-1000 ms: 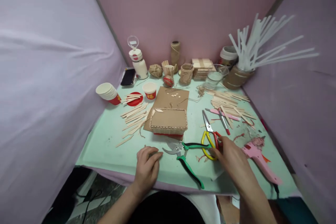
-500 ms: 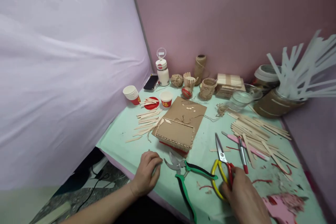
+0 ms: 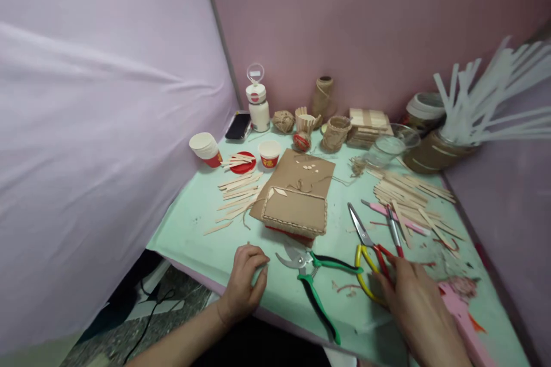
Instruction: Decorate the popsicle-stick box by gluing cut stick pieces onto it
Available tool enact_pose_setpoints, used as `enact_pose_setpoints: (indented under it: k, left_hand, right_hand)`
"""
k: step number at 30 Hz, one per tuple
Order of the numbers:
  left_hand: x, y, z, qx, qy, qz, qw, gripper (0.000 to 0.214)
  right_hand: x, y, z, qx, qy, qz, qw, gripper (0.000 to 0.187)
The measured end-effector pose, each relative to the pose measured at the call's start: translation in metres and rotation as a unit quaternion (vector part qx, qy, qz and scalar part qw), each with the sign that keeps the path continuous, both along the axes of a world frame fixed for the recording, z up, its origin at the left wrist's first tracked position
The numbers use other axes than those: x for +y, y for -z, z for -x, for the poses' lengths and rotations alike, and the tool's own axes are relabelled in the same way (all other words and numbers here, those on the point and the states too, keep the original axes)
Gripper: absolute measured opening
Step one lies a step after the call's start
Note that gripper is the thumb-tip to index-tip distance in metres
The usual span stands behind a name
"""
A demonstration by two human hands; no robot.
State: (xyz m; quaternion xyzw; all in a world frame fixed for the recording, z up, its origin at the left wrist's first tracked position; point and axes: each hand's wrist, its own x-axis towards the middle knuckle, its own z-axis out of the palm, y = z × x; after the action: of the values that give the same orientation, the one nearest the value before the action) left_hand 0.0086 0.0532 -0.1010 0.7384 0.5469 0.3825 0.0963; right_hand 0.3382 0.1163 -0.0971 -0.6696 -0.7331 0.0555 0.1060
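Note:
My left hand (image 3: 246,278) rests on the near edge of the mint-green table (image 3: 189,223), fingers curled in; whether anything is in them is hidden. Just to its right lie green-handled pruning shears (image 3: 316,275). My right hand (image 3: 411,304) is closed on the yellow and red handles of the scissors (image 3: 365,238), whose blades point away from me. A twine-edged cardboard box (image 3: 295,212) sits on a cardboard sheet (image 3: 307,172) beyond the shears.
Loose wooden sticks lie left (image 3: 235,195) and right (image 3: 408,192) of the box. A red pen (image 3: 394,232) and a pink glue gun (image 3: 458,301) lie right. Paper cups (image 3: 205,148), a phone (image 3: 238,125), a white bottle (image 3: 257,106), twine, a glass bowl (image 3: 390,149) and a jar of white strips (image 3: 434,152) line the back.
My view has swung left and back a little. My left hand's fingers have curled in from lying flatter. My right hand stays at the scissor handles.

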Motion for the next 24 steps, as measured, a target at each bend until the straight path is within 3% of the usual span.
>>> enact_pose_setpoints:
  k: [5, 9, 12, 17, 24]
  left_hand:
    - [0.003, 0.006, 0.004, -0.005, 0.007, -0.017, 1.0, 0.024]
    - [0.008, 0.011, 0.009, 0.003, 0.031, -0.041, 0.999, 0.024]
    - [0.012, 0.013, 0.013, 0.0, 0.053, -0.059, 0.997, 0.023]
    - [0.016, 0.016, 0.014, -0.002, 0.073, -0.059, 0.996, 0.02]
    - [0.01, 0.008, 0.012, -0.031, 0.064, -0.03, 0.997, 0.021]
  right_hand:
    - [-0.014, -0.041, 0.017, 0.052, 0.017, -0.014, 0.998, 0.03]
    - [-0.032, -0.055, -0.004, 0.032, 0.111, -0.035, 0.993, 0.032]
    - [-0.052, -0.06, -0.025, -0.019, 0.187, 0.006, 0.982, 0.033]
    - [-0.063, -0.047, -0.045, -0.054, 0.249, 0.086, 0.963, 0.037]
    - [-0.037, -0.02, -0.064, -0.031, 0.259, 0.105, 0.96, 0.041]
